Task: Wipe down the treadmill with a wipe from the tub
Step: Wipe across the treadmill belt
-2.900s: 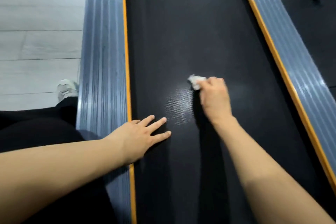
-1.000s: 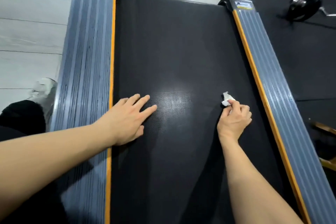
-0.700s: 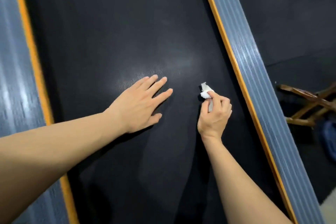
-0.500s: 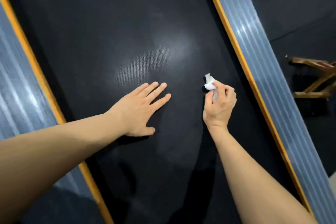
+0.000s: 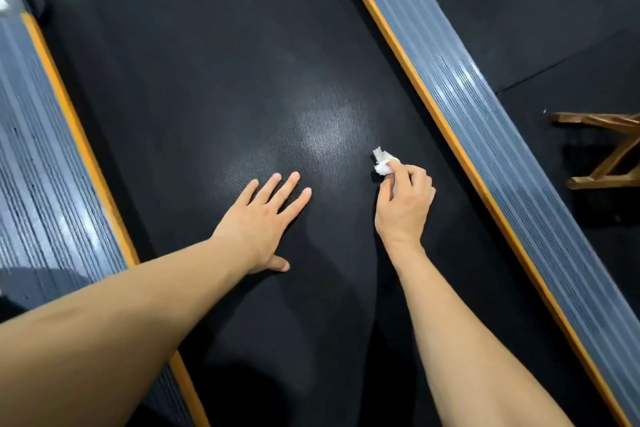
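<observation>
The treadmill's black belt (image 5: 225,55) fills the middle of the view, between two grey ribbed side rails with orange edges. My right hand (image 5: 405,204) pinches a small crumpled white wipe (image 5: 382,163) and presses it on the belt, not far from the right rail (image 5: 485,135). My left hand (image 5: 263,218) lies flat on the belt with its fingers spread, empty, to the left of the wipe. A pale sheen marks the belt just beyond both hands. The tub is not in view.
The left rail (image 5: 45,156) runs down the left side. Dark rubber floor lies past the right rail, with a wooden frame (image 5: 609,149) on it at the right edge. Pale floor shows at the top left.
My right hand with the wipe went from mid-belt to the right side. My left hand left the left rail's edge for mid-belt. The view has tilted, so the treadmill lies slanted.
</observation>
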Demonstrator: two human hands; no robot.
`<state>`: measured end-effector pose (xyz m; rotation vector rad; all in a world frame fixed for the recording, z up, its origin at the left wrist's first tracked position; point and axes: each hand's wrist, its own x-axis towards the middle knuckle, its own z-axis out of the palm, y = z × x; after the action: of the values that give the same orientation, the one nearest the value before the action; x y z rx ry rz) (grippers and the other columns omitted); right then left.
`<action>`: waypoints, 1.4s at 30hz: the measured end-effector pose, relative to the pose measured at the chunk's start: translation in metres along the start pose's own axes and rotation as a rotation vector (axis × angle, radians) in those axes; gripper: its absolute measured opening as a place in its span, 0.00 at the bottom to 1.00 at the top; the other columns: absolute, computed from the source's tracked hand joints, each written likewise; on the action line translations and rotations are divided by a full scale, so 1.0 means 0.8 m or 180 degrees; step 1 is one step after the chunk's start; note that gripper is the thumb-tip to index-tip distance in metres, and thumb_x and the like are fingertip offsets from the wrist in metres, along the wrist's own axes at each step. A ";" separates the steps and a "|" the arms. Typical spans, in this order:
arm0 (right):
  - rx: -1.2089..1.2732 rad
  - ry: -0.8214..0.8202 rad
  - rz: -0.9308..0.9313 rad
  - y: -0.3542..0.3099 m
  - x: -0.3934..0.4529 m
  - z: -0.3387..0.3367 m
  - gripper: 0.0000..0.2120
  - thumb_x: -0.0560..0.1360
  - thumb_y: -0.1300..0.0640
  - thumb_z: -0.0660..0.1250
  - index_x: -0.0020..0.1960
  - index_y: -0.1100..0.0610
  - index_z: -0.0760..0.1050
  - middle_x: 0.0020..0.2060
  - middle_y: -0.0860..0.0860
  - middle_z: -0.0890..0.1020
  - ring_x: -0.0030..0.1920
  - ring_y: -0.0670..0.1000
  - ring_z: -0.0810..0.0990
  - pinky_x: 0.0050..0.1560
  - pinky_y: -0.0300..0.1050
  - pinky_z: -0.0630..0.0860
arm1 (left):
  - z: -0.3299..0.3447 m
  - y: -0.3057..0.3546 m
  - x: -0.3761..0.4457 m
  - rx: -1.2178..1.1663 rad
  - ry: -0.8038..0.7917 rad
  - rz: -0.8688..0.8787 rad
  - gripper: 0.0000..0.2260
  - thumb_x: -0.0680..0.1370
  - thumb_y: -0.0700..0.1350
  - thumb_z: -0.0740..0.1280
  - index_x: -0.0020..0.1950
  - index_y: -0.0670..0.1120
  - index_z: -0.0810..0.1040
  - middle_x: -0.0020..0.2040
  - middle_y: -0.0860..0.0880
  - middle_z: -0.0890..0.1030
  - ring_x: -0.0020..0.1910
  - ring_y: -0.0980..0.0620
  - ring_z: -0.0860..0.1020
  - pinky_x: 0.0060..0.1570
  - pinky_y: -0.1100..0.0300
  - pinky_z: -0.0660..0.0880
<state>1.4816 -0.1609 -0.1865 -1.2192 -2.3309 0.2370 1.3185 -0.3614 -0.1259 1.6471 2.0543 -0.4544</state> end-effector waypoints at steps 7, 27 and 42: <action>-0.0165 0.0155 -0.0675 -0.041 0.132 0.023 0.09 0.74 0.65 0.64 0.48 0.55 0.81 0.45 0.53 0.80 0.46 0.58 0.76 0.48 0.52 0.71 | 0.005 -0.005 -0.003 -0.0080 0.0152 0.0073 0.55 0.74 0.74 0.62 0.79 0.51 0.26 0.79 0.45 0.27 0.81 0.42 0.35 0.80 0.43 0.42; -0.0828 -0.0716 -0.0529 -0.074 0.160 0.026 0.17 0.78 0.59 0.55 0.53 0.59 0.81 0.51 0.58 0.79 0.52 0.62 0.75 0.51 0.53 0.69 | 0.080 -0.052 -0.097 -0.0368 0.0673 0.0069 0.44 0.77 0.71 0.59 0.83 0.54 0.40 0.83 0.46 0.41 0.82 0.41 0.46 0.80 0.43 0.48; -0.0636 -0.0377 -0.1733 -0.170 0.077 0.019 0.06 0.66 0.65 0.66 0.39 0.56 0.79 0.32 0.58 0.76 0.32 0.60 0.77 0.32 0.49 0.72 | 0.074 -0.018 -0.136 -0.0201 0.0280 -0.0133 0.33 0.85 0.48 0.57 0.83 0.49 0.38 0.83 0.41 0.37 0.82 0.38 0.45 0.79 0.42 0.49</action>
<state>1.3464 -0.1894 -0.1281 -0.6198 -2.7359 -0.1178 1.3321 -0.4851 -0.1166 1.6166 2.1476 -0.3329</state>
